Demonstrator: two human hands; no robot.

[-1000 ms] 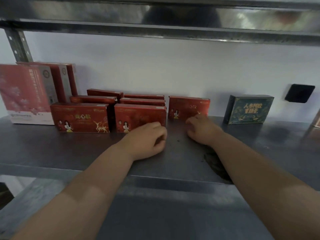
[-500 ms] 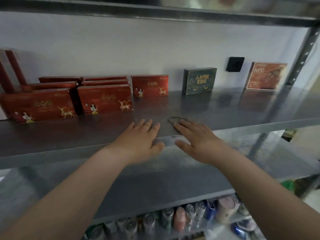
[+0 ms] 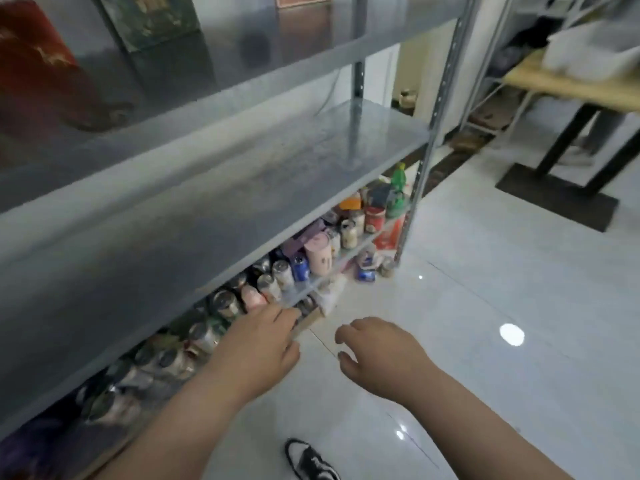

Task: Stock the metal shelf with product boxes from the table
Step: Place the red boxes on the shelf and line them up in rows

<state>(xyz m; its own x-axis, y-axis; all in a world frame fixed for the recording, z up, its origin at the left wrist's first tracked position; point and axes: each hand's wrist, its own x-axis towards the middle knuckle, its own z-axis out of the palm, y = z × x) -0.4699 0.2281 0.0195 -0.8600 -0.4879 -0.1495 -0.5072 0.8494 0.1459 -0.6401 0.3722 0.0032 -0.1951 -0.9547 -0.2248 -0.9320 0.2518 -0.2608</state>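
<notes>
Left hand [image 3: 263, 344] and right hand [image 3: 377, 351] hang empty, relaxed, well below the red box [image 3: 34, 64].

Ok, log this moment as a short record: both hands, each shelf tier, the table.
left hand: empty, fingers relaxed, by the lower tier's front edge; contact unclear
right hand: empty, fingers loosely curled, over the floor
top tier: red box and green box, both blurred
middle tier: bare metal where visible
lower tier: crowded with cans and bottles
table: far right, white bin on top; contents not visible
task state: neither hand holds a box
</notes>
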